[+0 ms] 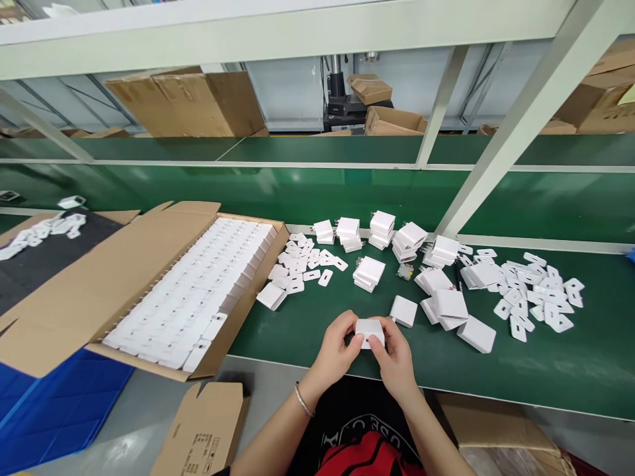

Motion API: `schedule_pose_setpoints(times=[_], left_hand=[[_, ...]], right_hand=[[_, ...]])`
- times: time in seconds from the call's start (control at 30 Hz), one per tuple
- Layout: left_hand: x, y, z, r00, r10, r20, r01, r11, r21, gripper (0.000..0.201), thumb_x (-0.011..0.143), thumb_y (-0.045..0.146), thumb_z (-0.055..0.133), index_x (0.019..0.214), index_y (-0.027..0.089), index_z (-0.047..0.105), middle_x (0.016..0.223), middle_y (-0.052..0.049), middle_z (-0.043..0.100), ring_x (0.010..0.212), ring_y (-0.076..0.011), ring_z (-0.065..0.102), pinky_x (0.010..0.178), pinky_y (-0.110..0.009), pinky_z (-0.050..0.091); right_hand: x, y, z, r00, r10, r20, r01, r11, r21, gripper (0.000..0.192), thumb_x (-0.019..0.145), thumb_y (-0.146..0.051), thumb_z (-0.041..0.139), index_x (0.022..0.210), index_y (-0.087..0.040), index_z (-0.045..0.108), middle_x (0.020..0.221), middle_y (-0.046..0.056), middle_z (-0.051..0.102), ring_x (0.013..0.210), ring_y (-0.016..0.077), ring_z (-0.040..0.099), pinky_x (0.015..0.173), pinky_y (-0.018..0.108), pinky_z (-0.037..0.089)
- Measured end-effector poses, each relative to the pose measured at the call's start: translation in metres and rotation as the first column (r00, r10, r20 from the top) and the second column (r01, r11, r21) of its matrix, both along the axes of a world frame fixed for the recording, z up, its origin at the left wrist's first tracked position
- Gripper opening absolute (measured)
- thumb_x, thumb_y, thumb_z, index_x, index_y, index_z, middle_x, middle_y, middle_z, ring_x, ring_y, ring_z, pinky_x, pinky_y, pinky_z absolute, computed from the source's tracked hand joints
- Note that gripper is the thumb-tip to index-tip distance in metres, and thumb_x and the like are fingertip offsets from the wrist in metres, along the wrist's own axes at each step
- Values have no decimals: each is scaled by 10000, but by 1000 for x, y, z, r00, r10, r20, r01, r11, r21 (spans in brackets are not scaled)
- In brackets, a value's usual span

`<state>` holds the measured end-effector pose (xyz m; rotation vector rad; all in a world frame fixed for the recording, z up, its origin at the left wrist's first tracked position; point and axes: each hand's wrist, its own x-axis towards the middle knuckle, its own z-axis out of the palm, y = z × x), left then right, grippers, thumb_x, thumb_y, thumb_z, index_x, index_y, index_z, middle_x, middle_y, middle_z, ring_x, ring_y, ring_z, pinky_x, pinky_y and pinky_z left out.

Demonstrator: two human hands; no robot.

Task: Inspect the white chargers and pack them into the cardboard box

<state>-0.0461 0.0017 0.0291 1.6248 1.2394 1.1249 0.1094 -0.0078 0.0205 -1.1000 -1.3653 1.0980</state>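
Both hands closed on one small white box [370,330]: our left hand [336,354] pinches its left end w/ thumb on top, our right hand [394,360] wraps the right end, fingertips curled over the near edge. We hold it just above the near edge of the green bench [570,370], centred in front of us, long axis running left-right between the two grips. Neither hand is nearer; it sits equally in both.

Biggest thing around: the open cardboard carton [124,277] to our left, tilted toward us, packed w/ rows of the same white boxes [198,291], nearly full; one gap shows at the near right corner. It lies left and slightly ahead of the grip, so our left hand is on its side.

Next, stacks of white boxes [381,228] at the far side of the bench, approx. five piles, plus loose ones [451,305] just right of our hands; one single box [403,311] is just beyond our right fingers.

Smallest: flat white hang-tab cards in two scatters, one [302,261] left of the stacks, one [538,294] far right. Bracelet [303,400] on our left wrist.
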Motion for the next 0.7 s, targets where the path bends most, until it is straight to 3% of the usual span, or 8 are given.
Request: schedule_pose_setpoints(times=[0.17, 0.27, 0.37, 0.47, 0.57, 0.7], left_hand=[[-3, -1, 2, 996, -75, 51, 72, 996, 49, 576, 999, 773, 442, 836, 222, 486, 815, 6, 447, 738, -181, 412, 689, -319, 362], [-7, 0, 2, 982, -114, 151, 113, 993, 15, 591, 1042, 746, 336, 1064, 214, 591, 964, -51, 558, 854, -221, 514, 790, -360, 461], [-6, -3, 0, 981, -59, 187, 51, 998, 48, 548, 1078, 653, 325, 1301, 215, 568, 1102, -95, 601, 982, -257, 573, 894, -409, 504], [2, -9, 0, 1000, -11, 23, 9, 994, 110, 510, 980, 516, 618, 1378, 213, 517, 1208, -122, 613, 1062, -285, 601, 956, -458, 511], [9, -14, 5, 991, 58, -117, -54, 998, 38, 539, 848, 263, 730, 1345, 227, 523, 1236, -114, 645, 1075, -290, 640, 962, -469, 527], [-13, -4, 19, 984, 179, -8, -179, 982, 56, 480, 850, 171, 696, 1300, 234, 542, 1207, -81, 655, 1056, -240, 677, 939, -397, 566]], right_hand=[[3, -4, -1, 999, 40, -33, -38, 997, 72, 282, 991, -463, 679, 1160, -238, 679, 1008, 44, 643, 905, 225, 632, 809, 358, 536], [3, -5, 0, 1000, -17, 6, 16, 990, 143, 365, 938, -416, 747, 1258, -264, 661, 1135, 77, 623, 1048, 270, 636, 881, 409, 565], [1, -8, -3, 985, -124, 121, 94, 970, 224, 428, 930, -330, 760, 1337, -290, 636, 1270, 116, 577, 1216, 320, 600, 932, 467, 584], [-1, -11, -10, 948, -186, 259, 95, 940, 328, 465, 962, -227, 692, 1407, -336, 607, 1336, 121, 509, 1179, 304, 616, 884, 471, 611], [-4, -12, -13, 921, -149, 360, -3, 921, 390, 540, 966, -151, 608, 1454, -383, 586, 1387, 117, 466, 1071, 270, 649, 817, 452, 630], [-7, -8, -7, 917, -72, 393, -98, 913, 397, 659, 980, -196, 632, 1583, -395, 453, 1435, 129, 478, 1062, 280, 659, 851, 487, 624]])
